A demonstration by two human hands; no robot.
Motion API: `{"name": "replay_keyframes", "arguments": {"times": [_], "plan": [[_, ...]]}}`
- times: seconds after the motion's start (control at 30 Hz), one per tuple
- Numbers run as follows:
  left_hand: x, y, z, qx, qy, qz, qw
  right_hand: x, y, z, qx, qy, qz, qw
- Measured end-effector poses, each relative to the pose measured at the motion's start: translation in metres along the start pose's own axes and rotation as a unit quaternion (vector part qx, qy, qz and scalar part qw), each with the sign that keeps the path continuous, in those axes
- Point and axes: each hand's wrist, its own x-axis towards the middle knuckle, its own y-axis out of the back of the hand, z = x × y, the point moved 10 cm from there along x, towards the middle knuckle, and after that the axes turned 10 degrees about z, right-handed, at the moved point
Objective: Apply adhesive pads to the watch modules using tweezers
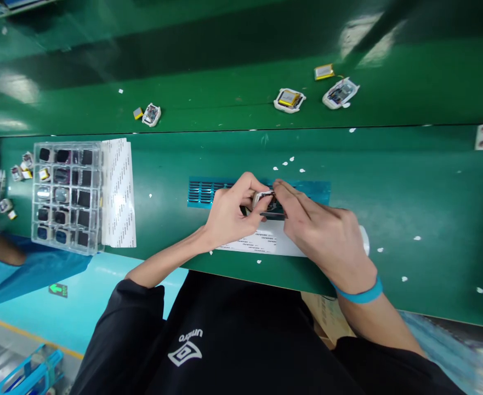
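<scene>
My left hand point(235, 214) pinches a small white watch case point(258, 198) between thumb and fingers, with dark inner parts showing at its right side. My right hand point(321, 227) is closed against that side of the case, its fingertips bunched together. What those fingers grip is hidden. Beneath both hands lie a blue strip sheet point(202, 192) with dark slots and a white printed backing sheet point(261, 241).
Opened watch cases point(289, 101) with yellow-edged batteries point(324, 72) lie along the back. At left stand a clear compartment tray point(67, 197) of watch parts and white printed sheets point(118, 192). Small white tabs point(302, 170) are scattered around. Another person's arm point(0, 247) shows at far left.
</scene>
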Motion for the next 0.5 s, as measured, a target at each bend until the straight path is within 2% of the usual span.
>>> {"name": "replay_keyframes", "arguments": {"times": [0.07,0.17,0.3,0.5], "plan": [[-0.002,0.000,0.005,0.028,-0.033,0.014,0.999,0.002,0.001,0.004,0.042,-0.015,-0.016,0.999],[-0.004,0.001,0.015,0.050,-0.085,0.037,0.994,0.005,0.005,0.019,0.170,-0.097,-0.026,0.980],[-0.005,0.002,0.022,0.006,-0.120,0.053,0.991,0.006,0.001,0.037,0.329,-0.228,-0.048,0.915],[-0.004,-0.002,0.021,-0.034,-0.119,0.022,0.992,0.004,-0.023,0.040,0.438,-0.309,-0.050,0.843]]}}
